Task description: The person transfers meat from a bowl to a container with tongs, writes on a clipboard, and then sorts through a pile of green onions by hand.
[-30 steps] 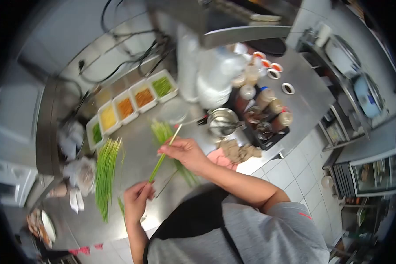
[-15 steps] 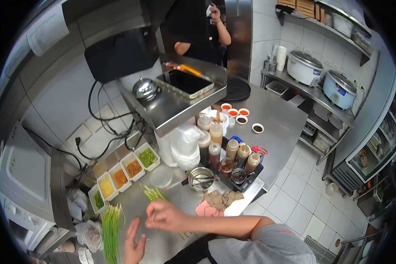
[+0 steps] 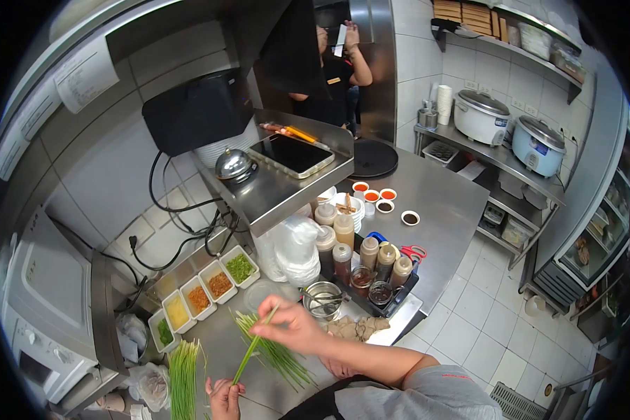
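Between my two hands stretches a thin green stalk point(image 3: 248, 357), tilted up to the right. My right hand point(image 3: 292, 326) pinches its upper part, above a loose pile of green stalks point(image 3: 281, 360) on the steel counter. My left hand point(image 3: 224, 397) closes around the lower end, just right of a thick bundle of green stalks point(image 3: 183, 381). Behind them stands a row of white containers holding chopped greens point(image 3: 239, 267), brown bits point(image 3: 220, 283), orange-brown bits point(image 3: 199, 299) and a yellow food point(image 3: 176, 311).
Sauce bottles point(image 3: 343, 229) fill a black tray beyond a metal pot point(image 3: 322, 299). A steel shelf point(image 3: 287, 189) with a bell point(image 3: 234, 164) overhangs the counter. Red scissors point(image 3: 414, 253) lie at the right. A person point(image 3: 339, 73) stands beyond.
My right hand has moved slightly right and up, and a stalk now shows stretched between both hands. My left hand has closed and lowered. The view has shifted slightly.
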The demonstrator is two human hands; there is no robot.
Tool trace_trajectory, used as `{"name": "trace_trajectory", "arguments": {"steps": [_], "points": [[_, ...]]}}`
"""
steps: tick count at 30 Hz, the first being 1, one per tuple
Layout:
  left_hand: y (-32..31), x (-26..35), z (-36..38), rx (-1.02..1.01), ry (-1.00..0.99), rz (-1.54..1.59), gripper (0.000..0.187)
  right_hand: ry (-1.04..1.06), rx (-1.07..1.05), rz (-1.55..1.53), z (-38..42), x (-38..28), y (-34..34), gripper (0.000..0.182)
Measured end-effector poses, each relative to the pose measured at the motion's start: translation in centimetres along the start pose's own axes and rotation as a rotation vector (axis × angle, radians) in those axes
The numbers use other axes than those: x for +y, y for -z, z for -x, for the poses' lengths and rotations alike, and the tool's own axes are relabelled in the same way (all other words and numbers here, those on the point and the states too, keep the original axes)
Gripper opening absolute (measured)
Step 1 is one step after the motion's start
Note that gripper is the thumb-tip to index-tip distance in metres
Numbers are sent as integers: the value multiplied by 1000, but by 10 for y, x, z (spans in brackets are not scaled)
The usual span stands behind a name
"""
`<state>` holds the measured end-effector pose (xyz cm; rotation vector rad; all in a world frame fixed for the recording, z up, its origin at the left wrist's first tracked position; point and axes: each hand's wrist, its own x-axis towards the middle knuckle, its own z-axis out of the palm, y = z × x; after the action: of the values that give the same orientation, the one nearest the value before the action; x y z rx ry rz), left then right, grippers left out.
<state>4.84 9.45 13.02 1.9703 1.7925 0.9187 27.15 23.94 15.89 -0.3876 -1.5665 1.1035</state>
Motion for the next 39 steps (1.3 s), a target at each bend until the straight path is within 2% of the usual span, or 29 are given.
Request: {"name": "trace_trajectory", "arguments": {"steps": [4,7,8,9,10,13,15,18,20,22,24,26,29,31,32,35,39], "points": [[2,-50,31,-14,184,-27,23,-56,136,-33,-14,-22,25,14],[3,-98,53,-131,482,-300,31,-234,286,-159,-24,-28,40,22],[-8,-131,72,26,501,-398,46,-297,326,-106,-27,-31,41,24],[0,-124,71,29,548,-437,49,-268,297,-115,-29,-22,42,25],[8,-128,69,39,550,-431,49,-345,313,-118,-31,-22,37,26],[40,-106,41,-56,734,-306,32,-290,288,-323,-38,-16,24,19],[41,-101,41,-46,660,-344,41,-303,252,-342,-38,-8,21,16],[35,-77,34,-135,648,-742,55,-333,242,-373,-37,-4,18,16],[47,-51,14,-255,676,-566,47,-308,217,-396,-38,-9,12,15],[44,-32,-3,-55,423,-396,44,-298,199,-361,-34,-4,4,16],[32,-15,-24,39,99,-5,43,-287,184,-302,-31,-1,-6,16],[8,2,-41,19,-61,569,43,-318,84,-163,-27,-4,-14,16],[-13,12,-51,-282,101,1166,39,-290,58,-91,-26,-8,-19,18],[-16,-1,-46,-332,183,1068,34,-215,80,-72,-30,-5,-6,17],[-17,-8,-41,-358,223,1017,32,-240,156,-56,-31,-4,0,17],[-16,-25,-23,-297,277,995,26,-209,243,-116,-34,-8,17,17],[-16,-42,-2,-171,316,805,23,-108,290,-160,-38,-10,24,18]]}}
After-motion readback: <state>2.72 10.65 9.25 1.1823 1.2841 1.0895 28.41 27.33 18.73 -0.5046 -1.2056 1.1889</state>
